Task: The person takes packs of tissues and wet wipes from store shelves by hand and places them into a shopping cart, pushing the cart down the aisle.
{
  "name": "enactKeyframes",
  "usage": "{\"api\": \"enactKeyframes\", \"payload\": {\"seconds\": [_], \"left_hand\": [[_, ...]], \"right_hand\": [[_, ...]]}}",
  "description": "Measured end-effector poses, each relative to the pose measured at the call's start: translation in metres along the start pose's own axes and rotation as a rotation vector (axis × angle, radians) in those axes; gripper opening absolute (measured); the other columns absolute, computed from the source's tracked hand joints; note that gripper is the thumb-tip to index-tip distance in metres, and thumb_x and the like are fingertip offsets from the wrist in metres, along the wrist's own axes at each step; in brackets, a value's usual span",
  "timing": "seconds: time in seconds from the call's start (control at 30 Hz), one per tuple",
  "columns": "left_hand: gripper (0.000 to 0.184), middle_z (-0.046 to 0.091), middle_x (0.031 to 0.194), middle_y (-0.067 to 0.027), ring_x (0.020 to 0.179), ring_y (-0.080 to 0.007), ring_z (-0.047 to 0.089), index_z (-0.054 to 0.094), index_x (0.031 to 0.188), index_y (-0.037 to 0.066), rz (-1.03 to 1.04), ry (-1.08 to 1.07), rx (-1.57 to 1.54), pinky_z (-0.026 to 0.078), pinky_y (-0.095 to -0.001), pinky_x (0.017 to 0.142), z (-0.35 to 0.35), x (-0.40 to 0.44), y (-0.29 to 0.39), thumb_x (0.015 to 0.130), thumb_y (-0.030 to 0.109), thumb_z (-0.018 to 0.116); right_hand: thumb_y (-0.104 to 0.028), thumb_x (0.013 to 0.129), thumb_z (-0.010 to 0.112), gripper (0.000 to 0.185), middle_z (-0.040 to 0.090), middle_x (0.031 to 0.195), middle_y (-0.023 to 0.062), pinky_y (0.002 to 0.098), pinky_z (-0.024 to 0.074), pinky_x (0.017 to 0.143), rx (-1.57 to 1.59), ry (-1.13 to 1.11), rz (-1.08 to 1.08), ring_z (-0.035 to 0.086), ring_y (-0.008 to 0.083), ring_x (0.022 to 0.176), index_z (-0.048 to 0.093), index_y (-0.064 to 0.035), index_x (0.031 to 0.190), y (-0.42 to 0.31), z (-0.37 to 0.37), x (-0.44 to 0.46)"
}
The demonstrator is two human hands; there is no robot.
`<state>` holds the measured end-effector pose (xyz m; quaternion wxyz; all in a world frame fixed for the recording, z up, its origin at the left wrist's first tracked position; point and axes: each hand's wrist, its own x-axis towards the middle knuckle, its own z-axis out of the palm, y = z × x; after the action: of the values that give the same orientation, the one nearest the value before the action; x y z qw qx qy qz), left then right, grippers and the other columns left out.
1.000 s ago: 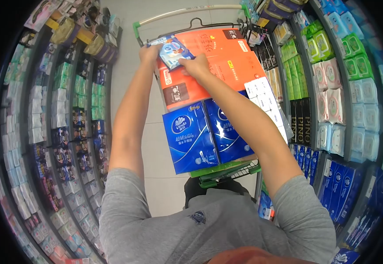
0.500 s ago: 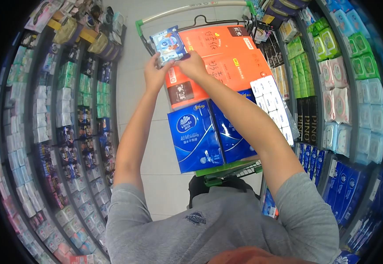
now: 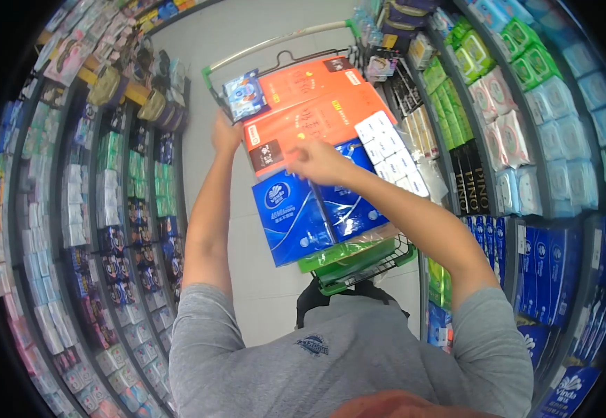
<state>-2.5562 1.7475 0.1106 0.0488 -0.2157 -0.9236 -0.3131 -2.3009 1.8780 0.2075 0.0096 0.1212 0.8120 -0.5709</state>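
A blue-and-white pack of wet wipes [image 3: 245, 96] lies on the far left corner of an orange tissue-paper pack [image 3: 334, 115] in a shopping cart. My left hand [image 3: 226, 134] is at the cart's left side, just below the wipes, closed on the cart's rim; its fingertips are partly hidden. My right hand [image 3: 318, 161] hovers over the near edge of the orange pack, by the blue Vinda packs [image 3: 290, 216]. Its fingers are bent and slightly apart, and I see nothing in them. A white pack of small tissue rolls [image 3: 390, 153] lies to the right.
The cart's handle bar [image 3: 282, 43] crosses the far end. Green packaging [image 3: 348, 254] shows at the cart's near end. Shelves of tissue packs line the left side [image 3: 111, 230] and the right side [image 3: 512, 132], close to the cart. Tiled floor [image 3: 240, 230] runs along the cart's left.
Both hands have let go of the wipes pack, which now rests on the orange pack. My left hand has dropped to the cart's side; my right hand has come back nearer me.
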Motion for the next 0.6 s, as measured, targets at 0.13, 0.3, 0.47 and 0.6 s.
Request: {"api": "enactKeyframes", "payload": {"seconds": [0.13,0.3,0.47,0.6], "left_hand": [[0.06,0.061,0.119,-0.0224,0.112,-0.0381,0.057,0.053,0.129,0.005,-0.056,0.125,0.082,0.045,-0.0458,0.096,-0.007,-0.002,0.036,0.074,0.024,0.07],[0.048,0.059,0.116,-0.023,0.111,-0.0384,0.054,0.057,0.119,-0.004,0.468,0.219,-0.16,0.041,-0.0451,0.098,0.038,0.03,0.096,0.078,0.019,0.065],[0.047,0.058,0.121,-0.0218,0.117,-0.0371,0.053,0.055,0.122,-0.004,0.787,0.059,-0.497,0.039,-0.0422,0.102,0.02,-0.064,0.343,0.079,0.01,0.069],[0.042,0.058,0.122,-0.0191,0.117,-0.0355,0.053,0.056,0.12,-0.002,1.103,-0.088,-0.769,0.039,-0.0403,0.102,0.003,-0.171,0.492,0.079,0.004,0.067]], "right_hand": [[-0.027,0.081,0.07,0.037,0.067,0.081,0.0138,0.0344,0.0521,0.072,-0.042,0.056,-0.017,0.066,0.0235,0.076,0.066,-0.0009,0.107,-0.015,-0.036,-0.105],[-0.024,0.086,0.068,0.035,0.07,0.089,0.0111,0.0308,0.0526,0.072,0.069,0.227,0.07,0.066,0.0168,0.079,0.063,-0.0008,0.112,0.006,-0.07,-0.236],[-0.023,0.089,0.066,0.035,0.07,0.096,0.0129,0.0321,0.0532,0.075,-0.066,0.467,0.221,0.067,0.0202,0.084,0.061,-0.0012,0.116,-0.009,-0.115,-0.362],[-0.024,0.085,0.068,0.037,0.069,0.099,0.0155,0.0352,0.0527,0.075,-0.233,0.817,0.131,0.067,0.0258,0.086,0.063,0.0005,0.112,-0.026,-0.143,-0.447]]}}
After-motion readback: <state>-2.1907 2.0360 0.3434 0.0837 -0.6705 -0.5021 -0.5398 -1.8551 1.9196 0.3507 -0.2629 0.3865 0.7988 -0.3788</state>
